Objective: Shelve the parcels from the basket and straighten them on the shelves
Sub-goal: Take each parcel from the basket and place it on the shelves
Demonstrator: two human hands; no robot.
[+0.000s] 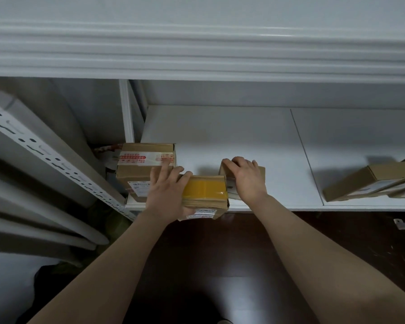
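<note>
A small cardboard parcel with yellow tape (205, 191) sits at the front edge of the white shelf (243, 136), overhanging it slightly. My left hand (166, 192) grips its left side. My right hand (246, 176) lies over a small brown parcel (261, 174) just right of it, fingers curled over its far edge. A larger cardboard box with white and red tape (145, 164) stands at the shelf's left end, touching my left fingers. No basket is in view.
Flat brown parcels (369, 181) lie askew at the shelf's right. A white perforated upright (45, 157) slants at the left beside grey curtain folds. An upper shelf edge (197, 66) overhangs. Dark wooden floor (220, 253) lies below.
</note>
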